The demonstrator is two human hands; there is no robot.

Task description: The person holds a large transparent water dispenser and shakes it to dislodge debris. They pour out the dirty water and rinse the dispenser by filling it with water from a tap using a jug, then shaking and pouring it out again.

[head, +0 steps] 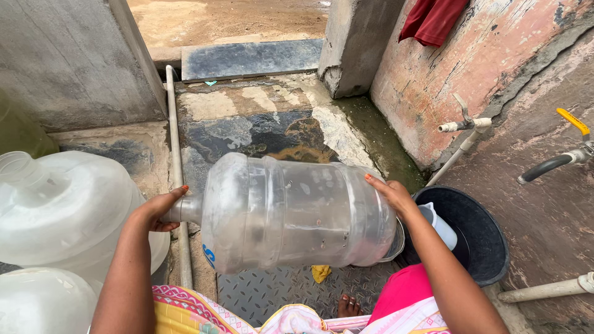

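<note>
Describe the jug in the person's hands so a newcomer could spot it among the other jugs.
Start at the pink plastered wall on the right with its white tap; below it stands a black bucket. Just left of the bucket, the clear ribbed water jug is held sideways, left hand over its neck, right hand on its base. Unlike the whitish jugs at far left, it is transparent and off the ground.

Single head-mounted view looks steeply down from close above at the wet concrete floor (247,117), facing the tap wall (445,74).
</note>
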